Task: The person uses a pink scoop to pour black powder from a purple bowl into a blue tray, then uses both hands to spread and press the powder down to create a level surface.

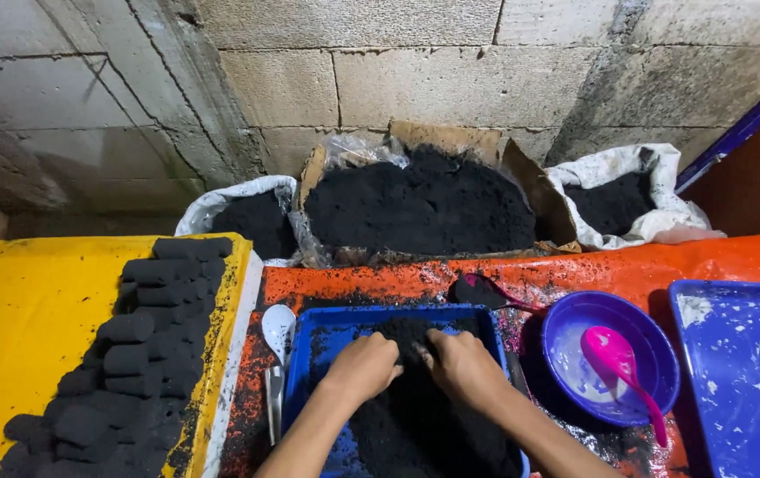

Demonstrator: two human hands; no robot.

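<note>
Black powder in the blue tray: left hand and right hand, both curled, clutching it; grains could spill toward nine o'clock.

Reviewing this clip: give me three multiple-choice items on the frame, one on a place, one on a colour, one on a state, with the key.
1. Where do the dark cylindrical briquettes lie?
A. on the yellow surface at left
B. in the purple bowl
C. on the blue lid at right

2. What colour is the spoon in the purple bowl?
A. white
B. pink
C. green

3. What are the left hand and right hand doing?
A. lifting the bowl
B. hanging free of everything
C. pressing into black powder in the blue tray

Key: 1 A, the stack sits on yellow. 2 B, pink in the bowl. 3 C, both hands rest in the powder.
</note>
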